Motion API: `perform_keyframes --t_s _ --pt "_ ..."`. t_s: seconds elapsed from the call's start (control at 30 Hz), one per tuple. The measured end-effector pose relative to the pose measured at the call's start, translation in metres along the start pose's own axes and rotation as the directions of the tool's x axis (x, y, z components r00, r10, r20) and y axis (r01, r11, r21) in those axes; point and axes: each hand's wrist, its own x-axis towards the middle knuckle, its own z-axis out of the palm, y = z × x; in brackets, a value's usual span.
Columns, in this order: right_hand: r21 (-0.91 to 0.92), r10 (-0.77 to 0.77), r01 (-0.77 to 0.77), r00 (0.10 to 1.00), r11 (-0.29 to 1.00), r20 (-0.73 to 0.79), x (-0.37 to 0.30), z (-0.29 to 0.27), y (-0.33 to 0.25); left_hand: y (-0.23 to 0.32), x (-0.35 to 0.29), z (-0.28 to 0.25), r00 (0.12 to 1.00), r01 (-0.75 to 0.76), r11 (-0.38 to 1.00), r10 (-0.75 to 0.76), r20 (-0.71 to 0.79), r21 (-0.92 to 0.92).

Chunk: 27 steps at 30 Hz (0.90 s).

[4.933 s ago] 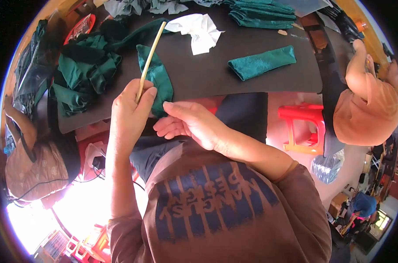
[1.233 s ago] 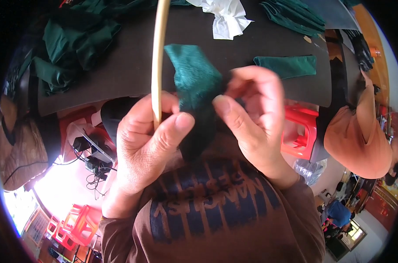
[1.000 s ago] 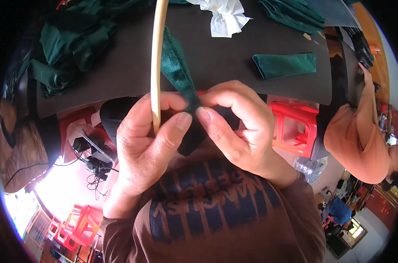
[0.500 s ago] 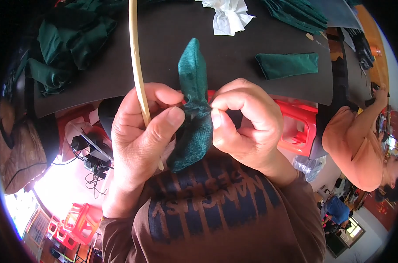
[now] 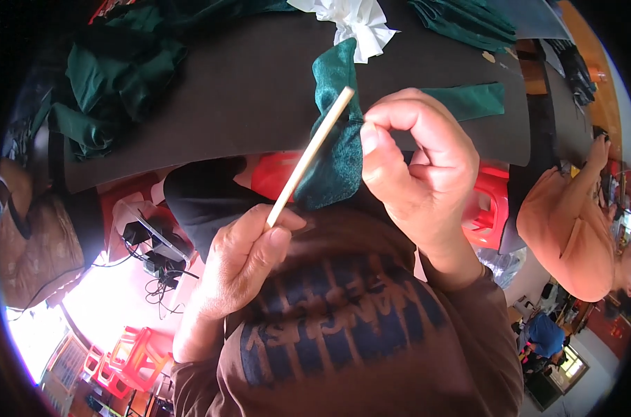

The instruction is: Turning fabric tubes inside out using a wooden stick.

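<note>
A thin pale wooden stick (image 5: 308,158) is in my left hand (image 5: 246,260), low in front of my chest. Its upper end tilts to the right and crosses in front of a green velvet piece (image 5: 342,167); whether the two touch I cannot tell. Thumb and forefinger of my right hand (image 5: 426,156) pinch that velvet piece by its gathered middle, at its right edge. The piece hangs upright, narrow at the waist and wider above and below. My other left fingers are curled round the stick, partly hidden.
On the dark table (image 5: 246,97) lie a green velvet heap (image 5: 120,76), crumpled white material (image 5: 360,31), stacked green pieces (image 5: 461,24) and a green strip (image 5: 472,101). Red stools (image 5: 489,212) stand below. A person in orange (image 5: 555,229) sits at the right, another person (image 5: 44,240) at the left.
My left hand has let go of the velvet piece and dropped lower; the stick now leans right across it. My right hand has carried the piece up and to the right.
</note>
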Motion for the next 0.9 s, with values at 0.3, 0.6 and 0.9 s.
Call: perform_keyframes --t_s 0.3,0.6,0.9 --pt "-0.133 -0.205 0.201 0.978 0.971 -0.023 0.006 0.002 0.011 -0.006 -0.003 -0.003 0.994 0.095 0.989 -0.099 0.034 0.117" --pt "-0.236 -0.511 0.584 0.804 0.777 0.305 -0.01 0.02 0.008 0.006 0.006 0.002 0.981 0.186 0.926 -0.156 0.117 -0.327" --pt "0.664 0.176 -0.198 0.979 0.721 0.101 0.0 0.011 0.01 0.006 0.005 0.0 0.941 0.263 0.822 -0.103 0.322 -0.506"
